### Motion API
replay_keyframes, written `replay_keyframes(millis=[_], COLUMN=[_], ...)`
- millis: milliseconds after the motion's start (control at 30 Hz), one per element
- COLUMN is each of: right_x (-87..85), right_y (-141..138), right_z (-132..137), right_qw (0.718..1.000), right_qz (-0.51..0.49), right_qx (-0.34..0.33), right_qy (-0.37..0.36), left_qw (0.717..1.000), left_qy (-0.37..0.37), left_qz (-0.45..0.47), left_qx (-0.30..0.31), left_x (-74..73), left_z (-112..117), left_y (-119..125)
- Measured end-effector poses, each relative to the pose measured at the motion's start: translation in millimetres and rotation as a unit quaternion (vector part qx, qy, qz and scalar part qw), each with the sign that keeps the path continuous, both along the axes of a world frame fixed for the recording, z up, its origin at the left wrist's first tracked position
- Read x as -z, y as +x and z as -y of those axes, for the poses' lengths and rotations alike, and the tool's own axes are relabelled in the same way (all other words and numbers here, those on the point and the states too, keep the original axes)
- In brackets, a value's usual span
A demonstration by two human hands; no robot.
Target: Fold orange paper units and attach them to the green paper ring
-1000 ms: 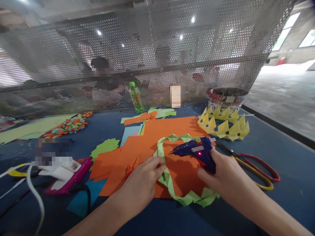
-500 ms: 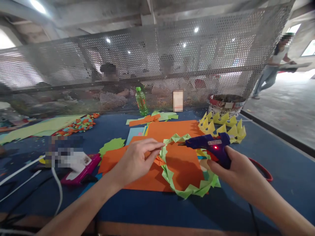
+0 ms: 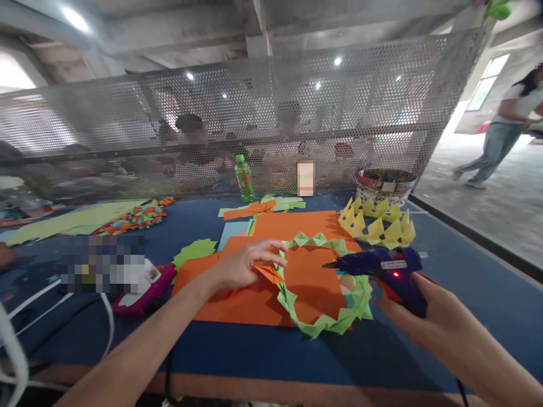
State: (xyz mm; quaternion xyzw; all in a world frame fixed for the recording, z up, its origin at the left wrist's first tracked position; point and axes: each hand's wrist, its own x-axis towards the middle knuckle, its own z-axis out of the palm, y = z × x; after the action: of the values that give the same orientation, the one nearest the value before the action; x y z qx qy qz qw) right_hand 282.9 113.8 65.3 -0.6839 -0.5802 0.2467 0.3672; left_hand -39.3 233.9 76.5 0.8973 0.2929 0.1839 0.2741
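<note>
A ring of folded light-green paper [image 3: 292,308], zigzag-edged like a crown, lies on orange paper sheets [image 3: 314,282]. At its left side is my left hand [image 3: 241,265], fingers stretched and apart, fingertips at the ring's edge; whether they touch it I cannot tell. An orange folded paper piece [image 3: 269,274] shows under those fingers, beside the ring. My right hand [image 3: 436,305] grips a dark-blue hot glue gun [image 3: 382,263] with a red light on. Its nozzle points left over the ring's inside.
A yellow paper crown [image 3: 377,229] and a woven basket [image 3: 386,186] stand at the back right. Behind a green bottle [image 3: 244,180] rises a perforated metal screen [image 3: 254,113]. Cables and a magenta object [image 3: 146,294] lie left. A person [image 3: 504,124] is on the floor at right.
The glue gun in my right hand has moved right and slightly down, away from the ring's left side. My left fingers have spread out. The person at right appears farther right.
</note>
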Motion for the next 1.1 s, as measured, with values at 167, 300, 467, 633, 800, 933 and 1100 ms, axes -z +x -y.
replay_keyframes(millis=[167,300,467,633,800,933,1100], right_x=[-4.8,-6.4,-3.9,-1.8,-1.8,-1.2,-2.5], right_y=[1.4,4.6,7.5,7.4,7.2,12.4,15.9], right_z=[4.0,7.6,9.9,9.4,8.8,8.0,9.3], right_qw=[0.999,0.998,0.998,0.999,0.998,0.998,0.993], right_qz=[-0.038,-0.055,-0.054,-0.037,-0.019,0.014,0.094], right_qx=[0.009,0.015,0.018,0.028,0.010,-0.017,-0.044], right_qy=[-0.002,-0.017,0.000,0.026,0.054,0.052,0.055], left_qw=[0.999,0.998,0.993,0.964,0.978,0.995,0.994], left_qy=[-0.033,-0.061,-0.003,0.074,0.030,-0.055,-0.106], left_qz=[0.011,0.005,-0.002,0.000,-0.015,-0.025,-0.018], left_qx=[0.023,-0.001,-0.119,-0.257,-0.206,-0.078,0.022], left_x=[-2.9,-3.3,-3.3,-2.5,5.1,1.6,-9.1], left_z=[-3.8,0.7,8.9,15.5,28.2,32.0,17.3], left_y=[20.9,33.6,45.3,52.1,57.6,55.4,48.1])
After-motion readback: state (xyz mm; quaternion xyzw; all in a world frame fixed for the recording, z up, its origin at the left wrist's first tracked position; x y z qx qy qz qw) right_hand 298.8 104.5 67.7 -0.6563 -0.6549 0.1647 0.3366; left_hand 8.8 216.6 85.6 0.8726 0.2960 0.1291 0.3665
